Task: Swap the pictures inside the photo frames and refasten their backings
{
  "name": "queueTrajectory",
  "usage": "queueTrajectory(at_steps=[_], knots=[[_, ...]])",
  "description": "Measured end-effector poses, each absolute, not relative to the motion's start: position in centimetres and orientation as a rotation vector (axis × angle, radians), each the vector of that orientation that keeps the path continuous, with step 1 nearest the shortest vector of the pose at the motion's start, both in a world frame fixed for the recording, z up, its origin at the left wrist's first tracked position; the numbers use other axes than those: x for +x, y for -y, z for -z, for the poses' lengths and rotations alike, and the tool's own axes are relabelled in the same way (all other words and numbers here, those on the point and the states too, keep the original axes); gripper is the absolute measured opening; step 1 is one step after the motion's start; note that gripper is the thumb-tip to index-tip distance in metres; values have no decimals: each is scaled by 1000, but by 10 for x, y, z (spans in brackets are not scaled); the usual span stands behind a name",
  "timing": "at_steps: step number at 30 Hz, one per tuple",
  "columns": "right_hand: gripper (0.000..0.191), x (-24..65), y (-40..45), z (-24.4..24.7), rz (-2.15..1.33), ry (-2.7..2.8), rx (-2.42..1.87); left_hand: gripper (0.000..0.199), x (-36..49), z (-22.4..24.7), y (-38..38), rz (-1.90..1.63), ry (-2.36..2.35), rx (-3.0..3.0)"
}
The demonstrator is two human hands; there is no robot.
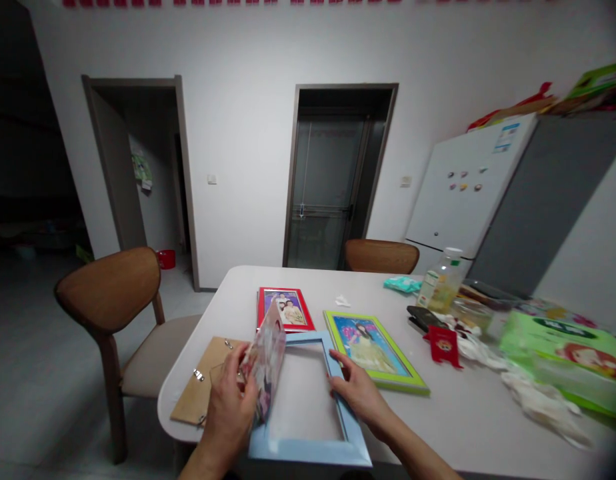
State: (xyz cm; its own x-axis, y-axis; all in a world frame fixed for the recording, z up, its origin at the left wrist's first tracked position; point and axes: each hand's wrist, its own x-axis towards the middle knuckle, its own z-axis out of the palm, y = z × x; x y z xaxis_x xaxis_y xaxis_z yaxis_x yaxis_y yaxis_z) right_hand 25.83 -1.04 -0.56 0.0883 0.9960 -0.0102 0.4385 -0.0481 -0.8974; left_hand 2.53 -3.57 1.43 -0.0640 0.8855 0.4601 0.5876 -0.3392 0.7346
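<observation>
My left hand [233, 395] grips a photo print [269, 360], its fingers closed on the left edge. The print stands tilted over the left side of a light blue picture frame [311, 451], whose opening shows the white table through it. My right hand [359, 390] pinches the right rail of that frame between thumb and fingers. Partly behind my left hand lies a brown backing board [194, 395] with metal clips. A red picture frame [287, 311] and a lime green picture frame [372, 348], both with photos in them, lie just beyond.
On the white table [308, 280], a bottle [442, 280], a dark phone-like object [424, 319], a red packet [444, 347], crumpled tissues [543, 403] and a green tissue pack [568, 353] crowd the right. Wooden chairs stand left [113, 290] and at the far side [382, 255].
</observation>
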Motion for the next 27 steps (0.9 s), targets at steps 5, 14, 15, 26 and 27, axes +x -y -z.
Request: queueTrajectory(at_steps=[5,14,15,26,27], knots=[[53,274,0,31,-519,1719,-1795,42,-7,14,35,-1166,-1745,1717],[49,261,4,27,-228,1931,-2010,34,-17,31,58,-830,-1937,1923],[49,260,5,27,-205,1944,-2026,34,-18,33,59,-814,-1950,1942],[44,257,6,26,-92,2041,-2103,47,-15,31,60,-745,-1713,2334],[43,257,7,26,-88,2041,-2103,48,-13,31,60,-711,-1664,2364]])
